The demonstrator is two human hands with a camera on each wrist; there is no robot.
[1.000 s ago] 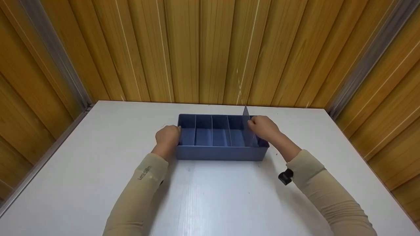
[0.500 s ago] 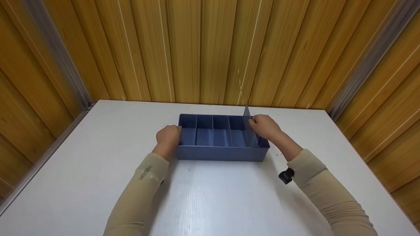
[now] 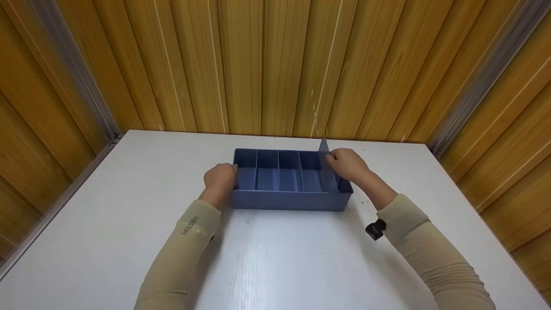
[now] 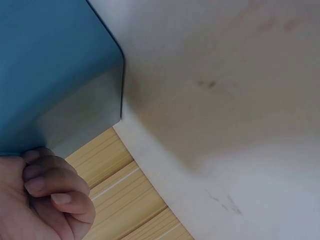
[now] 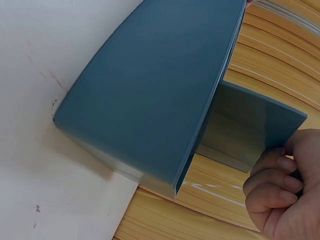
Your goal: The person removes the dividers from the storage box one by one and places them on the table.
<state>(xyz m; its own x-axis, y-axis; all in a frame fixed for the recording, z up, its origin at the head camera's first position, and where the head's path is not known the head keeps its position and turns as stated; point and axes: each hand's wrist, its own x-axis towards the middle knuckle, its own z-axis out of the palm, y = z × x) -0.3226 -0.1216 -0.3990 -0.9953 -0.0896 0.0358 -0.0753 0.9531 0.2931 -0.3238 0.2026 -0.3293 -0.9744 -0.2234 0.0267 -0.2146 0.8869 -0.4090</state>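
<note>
1. We have a thin blue divider panel (image 3: 328, 177) standing in the right end of the blue compartment box (image 3: 288, 201), rising above its rim; whether it sits in a slot, we cannot tell.
2. Our right hand (image 3: 348, 164) pinches the panel's upper part, and our left hand (image 3: 220, 177) is clamped on the box's left wall.
3. If we force the panel askew, it could bind or bend; a slack left hold could let the box skid.
4. White tabletop (image 3: 267, 262) spreads in front of the box and to both sides; behind it, the back edge (image 3: 185, 134) and ribbed wood-grain wall (image 3: 280, 69) leave less room.
</note>
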